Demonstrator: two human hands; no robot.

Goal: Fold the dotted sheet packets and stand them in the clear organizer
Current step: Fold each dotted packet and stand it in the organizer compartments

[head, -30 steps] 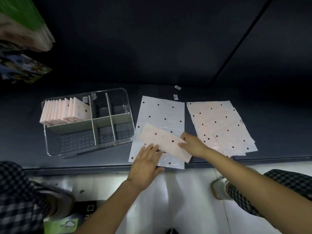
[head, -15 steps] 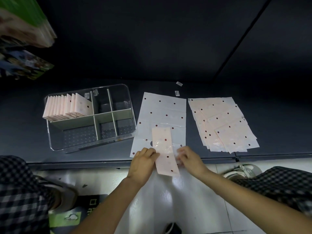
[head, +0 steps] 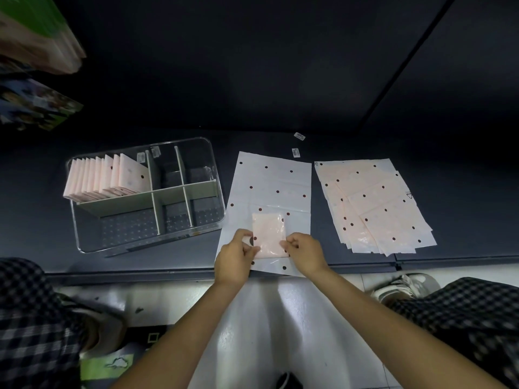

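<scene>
head | folded packet [head: 268, 235] between hands | left hand [head: 235, 259], right hand [head: 304, 254] pinch its sides

This looks like a shop aisle: a low dark shelf [head: 280, 141] carries small price stickers [head: 299, 136], packaged goods [head: 36, 32] hang at the upper left, and the person crouches on a glossy white tile floor [head: 266, 318] in front of it.
</scene>
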